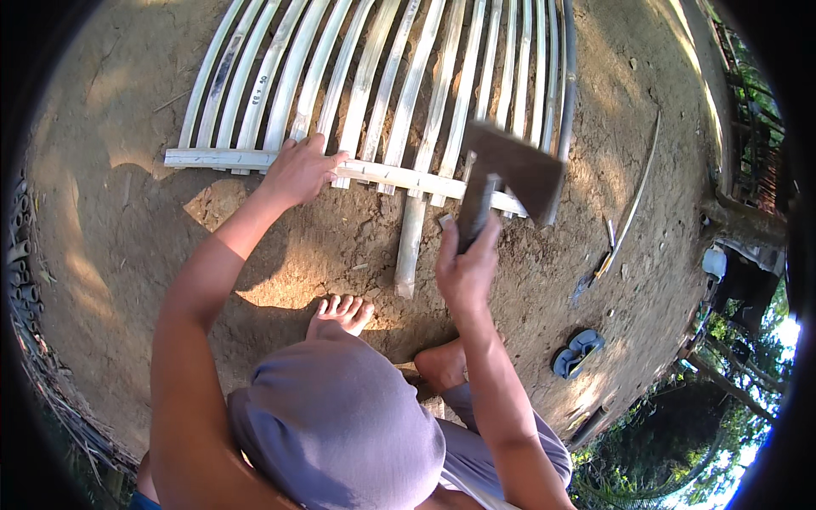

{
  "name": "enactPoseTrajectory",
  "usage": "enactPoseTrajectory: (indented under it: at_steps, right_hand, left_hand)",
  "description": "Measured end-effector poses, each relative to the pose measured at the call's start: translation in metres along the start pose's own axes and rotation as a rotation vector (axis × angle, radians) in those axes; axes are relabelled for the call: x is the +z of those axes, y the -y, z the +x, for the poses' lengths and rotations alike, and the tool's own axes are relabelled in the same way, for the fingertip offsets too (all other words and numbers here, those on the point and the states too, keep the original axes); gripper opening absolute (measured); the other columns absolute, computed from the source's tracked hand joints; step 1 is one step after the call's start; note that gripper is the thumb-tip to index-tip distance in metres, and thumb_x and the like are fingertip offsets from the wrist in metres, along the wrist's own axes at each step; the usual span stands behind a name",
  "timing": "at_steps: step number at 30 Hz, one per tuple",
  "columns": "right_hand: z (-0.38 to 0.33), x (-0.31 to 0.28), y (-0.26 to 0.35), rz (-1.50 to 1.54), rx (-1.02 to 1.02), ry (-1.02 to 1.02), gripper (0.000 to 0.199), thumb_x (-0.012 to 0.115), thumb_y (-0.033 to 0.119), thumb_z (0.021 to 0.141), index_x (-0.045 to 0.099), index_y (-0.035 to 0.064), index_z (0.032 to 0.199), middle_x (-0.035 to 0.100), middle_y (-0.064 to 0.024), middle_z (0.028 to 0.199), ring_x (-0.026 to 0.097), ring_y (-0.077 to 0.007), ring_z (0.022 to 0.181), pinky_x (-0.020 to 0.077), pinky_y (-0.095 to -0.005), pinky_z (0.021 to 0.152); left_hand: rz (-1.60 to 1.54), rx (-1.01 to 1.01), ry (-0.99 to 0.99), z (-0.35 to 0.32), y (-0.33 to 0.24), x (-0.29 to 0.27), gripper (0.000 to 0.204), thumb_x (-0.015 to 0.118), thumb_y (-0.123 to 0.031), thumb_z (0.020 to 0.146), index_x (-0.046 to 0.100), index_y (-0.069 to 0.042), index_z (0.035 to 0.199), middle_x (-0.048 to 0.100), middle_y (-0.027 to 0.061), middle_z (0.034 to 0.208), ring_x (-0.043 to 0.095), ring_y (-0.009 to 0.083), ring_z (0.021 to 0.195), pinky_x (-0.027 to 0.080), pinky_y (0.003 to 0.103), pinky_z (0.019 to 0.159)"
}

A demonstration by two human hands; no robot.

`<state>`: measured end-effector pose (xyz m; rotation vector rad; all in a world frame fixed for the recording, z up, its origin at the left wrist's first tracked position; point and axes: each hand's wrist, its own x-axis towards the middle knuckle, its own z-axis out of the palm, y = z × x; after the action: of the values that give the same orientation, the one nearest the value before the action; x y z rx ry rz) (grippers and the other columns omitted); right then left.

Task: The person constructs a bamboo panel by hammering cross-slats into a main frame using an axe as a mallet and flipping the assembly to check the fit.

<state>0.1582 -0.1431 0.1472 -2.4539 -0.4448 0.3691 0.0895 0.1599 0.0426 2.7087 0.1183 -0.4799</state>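
Observation:
A panel of pale bamboo slats [361, 85] lies on the ground ahead of me, its slats crossing a narrow bamboo crosspiece [399, 177] at the near end. My left hand [299, 172] grips this crosspiece left of its middle, fingers bent over the far edge and thumb pointing right. My right hand [467, 263] is wrapped round the handle of a hatchet-like tool [518, 166] with a broad dark head. Motion blurs the tool, which is held up over the crosspiece's right end. Whether it touches the bamboo I cannot tell.
One longer slat end [409, 255] sticks out toward me. My knee in grey cloth [340, 425] fills the lower middle, with my bare foot [342, 314] beyond it. Blue-grey slippers [579, 353] and a thin curved strip [639, 191] lie right. Stacked bamboo [24, 280] lines the left edge.

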Motion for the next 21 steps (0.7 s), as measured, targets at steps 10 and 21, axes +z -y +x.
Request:
enactPoseTrajectory:
  at_steps: [10, 21]
  right_hand:
    - [-0.034, -0.024, -0.012, 0.037, 0.319, 0.344, 0.057, 0.069, 0.033, 0.098, 0.054, -0.0004, 0.142, 0.073, -0.0304, 0.099, 0.072, -0.0468, 0.094, 0.0563, -0.0504, 0.08]
    - [-0.02, -0.066, 0.006, 0.235, 0.548, 0.247, 0.043, 0.067, 0.022, 0.101, 0.057, -0.0016, 0.135, 0.065, -0.0084, 0.071, 0.066, -0.0182, 0.064, 0.0502, -0.0361, 0.057]
  left_hand:
    - [-0.011, 0.009, -0.01, -0.005, 0.013, 0.003, 0.05, 0.072, -0.031, 0.095, 0.065, -0.023, 0.144, 0.055, 0.0087, 0.105, 0.058, 0.024, 0.102, 0.045, 0.04, 0.093]
    - [-0.006, -0.013, 0.023, -0.02, 0.055, -0.012, 0.05, 0.071, -0.027, 0.096, 0.064, -0.024, 0.145, 0.052, 0.0074, 0.102, 0.057, 0.0238, 0.097, 0.043, 0.041, 0.092]
